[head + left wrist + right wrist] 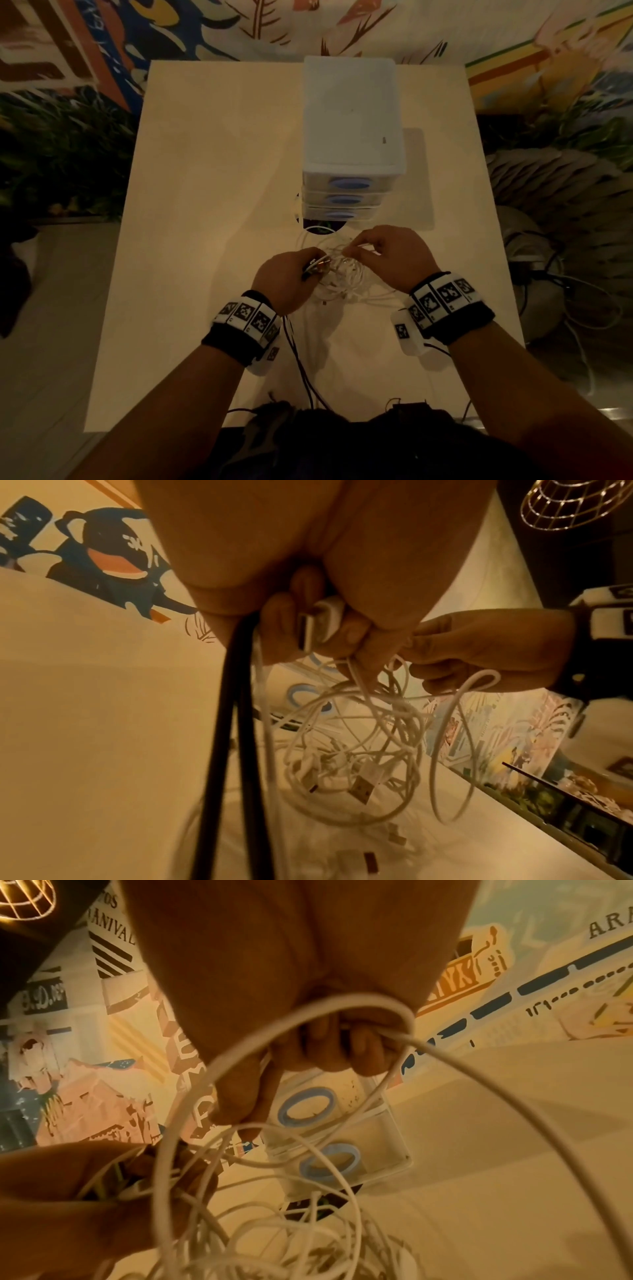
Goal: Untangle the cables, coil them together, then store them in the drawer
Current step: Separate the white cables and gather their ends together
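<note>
Smooth cream table (205, 205), left hand (284, 277) – right hand (394, 257) pinching thin, looped white cables (346, 274)

A decorated indoor room, perhaps a café or studio: bright painted murals (102, 51) cover the walls, a wire-cage lamp (575, 501) glows overhead, and a plain pale tabletop (205, 171) carries a small plastic drawer unit (352, 137).

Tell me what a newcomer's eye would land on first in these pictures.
First, the tangle of white cables at the middle of the table, held up between the left hand and the right hand, whose fingers curl round a loop. Next, the white drawer unit just behind them, its blue-handled drawers all shut.
</note>
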Demonstrator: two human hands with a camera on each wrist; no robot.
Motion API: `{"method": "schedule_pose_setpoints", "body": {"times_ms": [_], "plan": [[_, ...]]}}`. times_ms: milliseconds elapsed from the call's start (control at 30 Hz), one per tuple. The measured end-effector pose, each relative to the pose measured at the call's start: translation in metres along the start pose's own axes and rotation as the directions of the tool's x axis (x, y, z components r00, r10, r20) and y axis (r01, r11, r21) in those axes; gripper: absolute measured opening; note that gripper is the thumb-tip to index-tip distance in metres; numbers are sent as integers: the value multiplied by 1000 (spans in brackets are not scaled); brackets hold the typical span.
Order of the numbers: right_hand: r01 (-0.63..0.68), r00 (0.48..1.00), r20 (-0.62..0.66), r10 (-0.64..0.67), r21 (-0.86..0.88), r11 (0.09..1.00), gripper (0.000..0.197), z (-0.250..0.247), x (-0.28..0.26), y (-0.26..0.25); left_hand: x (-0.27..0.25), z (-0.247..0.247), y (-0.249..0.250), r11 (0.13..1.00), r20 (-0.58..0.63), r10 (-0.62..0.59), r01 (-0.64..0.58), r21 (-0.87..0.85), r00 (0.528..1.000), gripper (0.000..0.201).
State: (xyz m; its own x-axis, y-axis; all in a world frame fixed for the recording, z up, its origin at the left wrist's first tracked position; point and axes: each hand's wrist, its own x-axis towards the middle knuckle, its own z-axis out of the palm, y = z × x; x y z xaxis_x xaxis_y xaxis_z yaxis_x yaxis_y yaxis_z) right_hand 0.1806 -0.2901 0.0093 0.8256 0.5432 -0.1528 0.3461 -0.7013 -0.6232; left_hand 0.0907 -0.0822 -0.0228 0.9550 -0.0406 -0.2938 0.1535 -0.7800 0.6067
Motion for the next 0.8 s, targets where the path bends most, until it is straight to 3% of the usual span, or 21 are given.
{"method": "schedule_pose_setpoints", "body": {"times_ms": [100, 267, 367, 467, 633, 700, 800], "plan": [[0, 998, -56, -2, -36, 999, 25, 1, 6, 4, -1, -1, 0, 1000, -40, 29, -29, -11, 999, 31], [-53, 996, -73, 54, 14, 998, 18, 6, 12, 1, -1, 0, 0, 993, -79, 64, -71, -97, 995, 27], [-114, 991, -68, 117, 41, 993, 27, 8, 17, 0, 1, 0, -3, 987, -90, 66, -79, -140, 994, 28], [-169, 985, 1, 171, 122, 978, 30, 8, 23, 2, 1, -1, -4, 981, -96, 86, -101, -168, 992, 30], [-268, 943, 235, 236, 110, 957, 36, 10, 36, 10, 0, -2, -5, 976, -95, 97, -113, -186, 991, 28], [-224, 949, 252, 190, 116, 968, 34, 8, 37, 9, 0, -4, -3, 975, -106, 84, -103, -195, 991, 25], [-152, 976, 192, 100, 275, 949, 20, 1, 31, 5, 1, -4, -1, 981, -114, 15, -37, -192, 993, 15]]}}
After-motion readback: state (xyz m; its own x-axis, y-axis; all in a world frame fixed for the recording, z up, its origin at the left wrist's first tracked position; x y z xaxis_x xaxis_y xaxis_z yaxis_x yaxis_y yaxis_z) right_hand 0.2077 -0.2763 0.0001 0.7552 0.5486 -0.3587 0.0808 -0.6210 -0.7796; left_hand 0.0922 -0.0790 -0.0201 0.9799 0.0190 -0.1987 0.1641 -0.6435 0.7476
